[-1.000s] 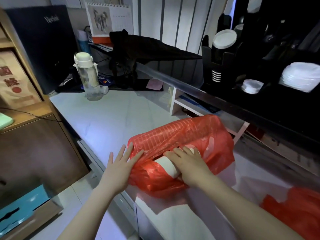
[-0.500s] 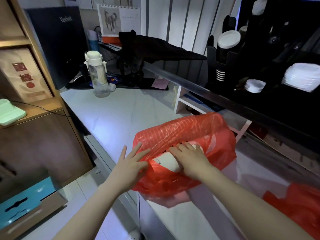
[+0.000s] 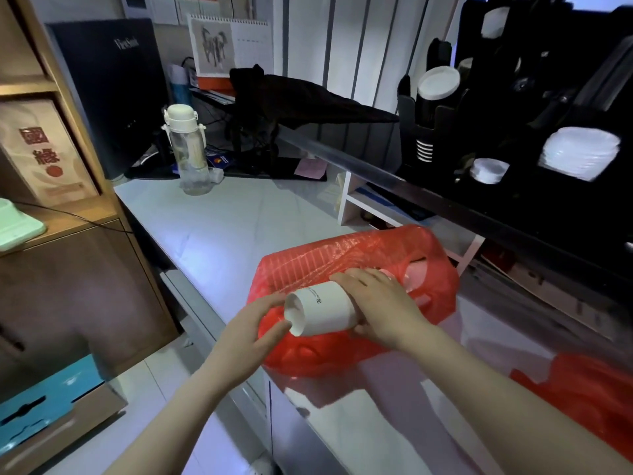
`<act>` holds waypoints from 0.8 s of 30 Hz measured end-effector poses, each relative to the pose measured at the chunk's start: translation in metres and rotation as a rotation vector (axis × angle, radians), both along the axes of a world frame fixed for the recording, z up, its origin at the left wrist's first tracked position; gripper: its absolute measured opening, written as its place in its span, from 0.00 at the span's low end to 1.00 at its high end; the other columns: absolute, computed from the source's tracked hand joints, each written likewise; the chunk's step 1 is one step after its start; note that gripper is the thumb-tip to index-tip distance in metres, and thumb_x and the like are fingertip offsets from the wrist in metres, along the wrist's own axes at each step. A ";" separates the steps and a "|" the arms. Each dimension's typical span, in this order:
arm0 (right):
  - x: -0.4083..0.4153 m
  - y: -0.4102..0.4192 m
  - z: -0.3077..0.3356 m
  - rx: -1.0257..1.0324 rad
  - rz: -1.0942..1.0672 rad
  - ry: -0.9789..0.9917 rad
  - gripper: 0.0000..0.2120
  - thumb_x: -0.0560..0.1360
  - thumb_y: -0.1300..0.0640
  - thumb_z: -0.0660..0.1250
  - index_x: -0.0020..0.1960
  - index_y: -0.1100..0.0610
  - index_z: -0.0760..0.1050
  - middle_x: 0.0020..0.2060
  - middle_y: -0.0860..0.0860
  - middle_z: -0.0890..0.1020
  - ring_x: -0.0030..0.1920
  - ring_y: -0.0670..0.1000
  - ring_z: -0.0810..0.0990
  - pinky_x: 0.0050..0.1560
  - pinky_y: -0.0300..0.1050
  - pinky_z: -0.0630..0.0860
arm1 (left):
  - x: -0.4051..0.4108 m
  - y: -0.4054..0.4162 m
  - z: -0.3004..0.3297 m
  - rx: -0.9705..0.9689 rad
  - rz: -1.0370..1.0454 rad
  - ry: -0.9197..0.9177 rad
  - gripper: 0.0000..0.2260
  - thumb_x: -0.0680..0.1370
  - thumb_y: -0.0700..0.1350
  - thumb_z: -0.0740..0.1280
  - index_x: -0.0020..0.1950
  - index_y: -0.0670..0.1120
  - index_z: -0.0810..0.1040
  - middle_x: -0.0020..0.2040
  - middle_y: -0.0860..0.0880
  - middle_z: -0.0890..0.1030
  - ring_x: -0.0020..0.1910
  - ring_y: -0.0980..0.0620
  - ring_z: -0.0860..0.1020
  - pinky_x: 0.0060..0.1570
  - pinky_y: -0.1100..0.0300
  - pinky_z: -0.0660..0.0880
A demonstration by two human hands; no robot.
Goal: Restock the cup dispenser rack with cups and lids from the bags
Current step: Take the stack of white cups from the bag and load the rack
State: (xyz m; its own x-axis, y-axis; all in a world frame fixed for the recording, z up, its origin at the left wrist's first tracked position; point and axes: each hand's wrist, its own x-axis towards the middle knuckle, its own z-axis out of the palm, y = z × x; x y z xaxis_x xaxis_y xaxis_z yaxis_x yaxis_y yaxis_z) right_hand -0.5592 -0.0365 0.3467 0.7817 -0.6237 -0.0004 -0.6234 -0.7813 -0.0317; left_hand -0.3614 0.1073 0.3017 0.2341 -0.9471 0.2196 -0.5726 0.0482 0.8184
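Note:
A red plastic bag (image 3: pixel 346 258) lies on the white counter (image 3: pixel 239 221). A stack of white paper cups (image 3: pixel 322 313) sticks out of its open mouth, lying on its side with the base end toward me. My right hand (image 3: pixel 380 306) wraps around the stack. My left hand (image 3: pixel 253 327) pinches the stack's near end between thumb and fingers. The black cup dispenser rack (image 3: pixel 421 128) stands at the upper right, with a white cup stack (image 3: pixel 439 83) in one slot and white lids (image 3: pixel 579 154) in a bay.
A second red bag (image 3: pixel 589 392) lies at the lower right. A clear water bottle (image 3: pixel 186 152) stands at the counter's far left by a dark monitor (image 3: pixel 113 87). A white shelf unit (image 3: pixel 363 207) sits under the rack's ledge. A wooden cabinet (image 3: pixel 68 262) is on the left.
The cup stack has slid farther out of the red bag toward me. My left hand left the bag's surface and now pinches the stack's end. The camera has moved closer.

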 end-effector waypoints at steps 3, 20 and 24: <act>0.010 0.013 0.001 -0.032 -0.025 -0.016 0.43 0.65 0.48 0.74 0.74 0.45 0.55 0.70 0.46 0.64 0.69 0.54 0.62 0.68 0.56 0.62 | -0.015 -0.006 0.007 0.051 0.027 0.223 0.31 0.72 0.50 0.72 0.72 0.55 0.63 0.66 0.58 0.72 0.61 0.62 0.73 0.56 0.69 0.71; -0.108 -0.038 -0.038 -0.068 -0.432 0.142 0.21 0.80 0.49 0.54 0.73 0.45 0.62 0.75 0.46 0.62 0.76 0.50 0.56 0.72 0.58 0.54 | 0.023 0.004 -0.018 0.063 0.254 0.822 0.28 0.53 0.53 0.75 0.52 0.50 0.78 0.48 0.46 0.81 0.43 0.47 0.80 0.36 0.52 0.79; -0.118 -0.050 -0.043 -0.097 -0.473 0.055 0.22 0.81 0.51 0.55 0.74 0.49 0.63 0.73 0.47 0.66 0.74 0.51 0.60 0.72 0.52 0.58 | 0.053 0.008 -0.026 0.083 0.234 0.838 0.26 0.53 0.52 0.75 0.50 0.51 0.79 0.46 0.50 0.82 0.44 0.49 0.80 0.41 0.51 0.79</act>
State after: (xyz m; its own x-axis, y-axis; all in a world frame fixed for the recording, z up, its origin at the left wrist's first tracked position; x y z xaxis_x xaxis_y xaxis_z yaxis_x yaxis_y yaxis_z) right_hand -0.6772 -0.0861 0.3042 0.4129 -0.9098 0.0420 -0.9096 -0.4095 0.0707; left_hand -0.3081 0.1157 0.2761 0.4780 -0.8599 -0.1794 0.2312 -0.0739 0.9701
